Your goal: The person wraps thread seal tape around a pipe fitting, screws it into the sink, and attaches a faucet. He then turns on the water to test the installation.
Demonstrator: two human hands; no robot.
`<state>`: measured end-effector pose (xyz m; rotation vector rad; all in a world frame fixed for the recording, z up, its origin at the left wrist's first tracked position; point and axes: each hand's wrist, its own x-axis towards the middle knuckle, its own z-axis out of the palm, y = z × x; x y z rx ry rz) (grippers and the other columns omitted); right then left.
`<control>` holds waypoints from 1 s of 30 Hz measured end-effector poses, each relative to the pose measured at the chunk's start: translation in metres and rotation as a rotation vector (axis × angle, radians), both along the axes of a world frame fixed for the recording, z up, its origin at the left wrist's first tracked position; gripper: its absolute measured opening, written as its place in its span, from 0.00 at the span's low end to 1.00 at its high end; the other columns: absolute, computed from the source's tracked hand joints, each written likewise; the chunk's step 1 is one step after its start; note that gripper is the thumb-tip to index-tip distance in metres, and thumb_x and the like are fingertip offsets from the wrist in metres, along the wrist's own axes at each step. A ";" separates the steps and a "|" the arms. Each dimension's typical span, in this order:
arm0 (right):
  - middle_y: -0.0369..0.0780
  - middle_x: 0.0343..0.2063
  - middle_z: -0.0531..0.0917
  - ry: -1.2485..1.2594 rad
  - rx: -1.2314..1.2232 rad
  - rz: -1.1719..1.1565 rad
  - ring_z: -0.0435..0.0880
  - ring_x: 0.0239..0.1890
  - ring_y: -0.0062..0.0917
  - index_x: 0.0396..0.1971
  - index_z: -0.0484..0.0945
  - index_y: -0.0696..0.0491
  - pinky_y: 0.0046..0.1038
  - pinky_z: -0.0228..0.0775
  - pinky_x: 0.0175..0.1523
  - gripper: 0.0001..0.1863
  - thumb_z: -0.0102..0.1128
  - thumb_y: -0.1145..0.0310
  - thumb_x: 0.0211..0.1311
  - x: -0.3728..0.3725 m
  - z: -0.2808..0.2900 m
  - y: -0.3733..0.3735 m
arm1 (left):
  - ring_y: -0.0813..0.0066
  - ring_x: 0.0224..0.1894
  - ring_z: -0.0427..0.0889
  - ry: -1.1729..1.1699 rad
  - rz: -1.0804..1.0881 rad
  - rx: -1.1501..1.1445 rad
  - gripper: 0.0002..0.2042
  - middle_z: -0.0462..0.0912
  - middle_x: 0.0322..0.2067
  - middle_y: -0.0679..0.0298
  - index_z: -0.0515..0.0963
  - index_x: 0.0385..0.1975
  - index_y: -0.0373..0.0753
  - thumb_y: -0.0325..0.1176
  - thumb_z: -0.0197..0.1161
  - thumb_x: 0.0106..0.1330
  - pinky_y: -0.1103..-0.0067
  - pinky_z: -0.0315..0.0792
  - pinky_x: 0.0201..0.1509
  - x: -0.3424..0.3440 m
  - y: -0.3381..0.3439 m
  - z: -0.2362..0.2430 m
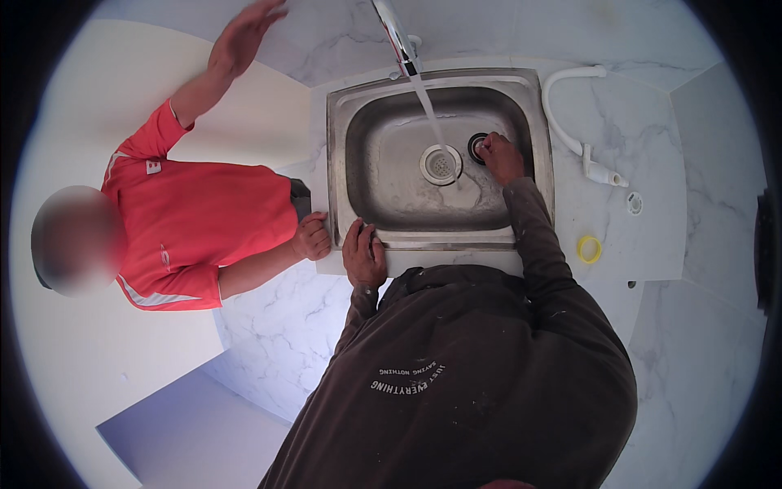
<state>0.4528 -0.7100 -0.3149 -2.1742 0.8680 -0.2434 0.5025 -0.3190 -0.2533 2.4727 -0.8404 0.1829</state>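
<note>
A stainless steel sink [521, 224] is set into the counter before me. My right hand [503, 160], fingers pinched together, grips a round black-rimmed sink plug [475, 150] over the basin floor, just right of the drain [441, 165]. The hand hides part of the plug. Water [426, 103] pours from the chrome tap [397, 37] down into the drain, whose round strainer is uncovered. My left hand [364, 254] rests on the sink's front rim at the left corner, fingers stretched out, holding nothing.
Right of the sink, a white hose [555, 102] lies by a white plastic fitting [604, 174], a small white grate [634, 203] and a yellow ring [589, 249]. A person in a red shirt [216, 212] stands at left, one arm raised, the other hand [312, 236] at the counter edge.
</note>
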 end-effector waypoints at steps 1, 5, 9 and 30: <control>0.48 0.43 0.84 -0.005 -0.010 0.004 0.84 0.48 0.45 0.42 0.79 0.54 0.44 0.75 0.52 0.16 0.69 0.59 0.62 0.000 0.000 0.000 | 0.49 0.62 0.77 0.012 0.005 -0.005 0.15 0.76 0.63 0.50 0.80 0.53 0.38 0.29 0.60 0.67 0.60 0.70 0.66 0.000 0.000 0.000; 0.48 0.42 0.84 -0.018 -0.024 0.002 0.84 0.47 0.45 0.41 0.79 0.54 0.44 0.75 0.52 0.16 0.70 0.60 0.62 0.000 -0.002 0.001 | 0.49 0.62 0.77 0.018 -0.001 -0.008 0.15 0.76 0.63 0.50 0.80 0.53 0.38 0.29 0.60 0.66 0.60 0.70 0.66 0.001 0.000 0.001; 0.48 0.42 0.84 -0.022 -0.021 -0.007 0.84 0.47 0.46 0.41 0.79 0.54 0.44 0.76 0.51 0.16 0.70 0.60 0.61 0.000 -0.004 0.002 | 0.50 0.63 0.77 0.017 0.000 -0.001 0.15 0.76 0.63 0.51 0.80 0.52 0.38 0.29 0.60 0.67 0.61 0.70 0.66 0.001 0.001 0.001; 0.48 0.42 0.84 -0.042 -0.014 0.005 0.84 0.47 0.46 0.41 0.78 0.54 0.45 0.75 0.52 0.15 0.68 0.61 0.62 -0.001 -0.004 -0.001 | 0.50 0.63 0.76 0.003 0.002 0.018 0.15 0.76 0.63 0.51 0.80 0.53 0.38 0.31 0.59 0.68 0.60 0.69 0.67 -0.002 0.000 0.000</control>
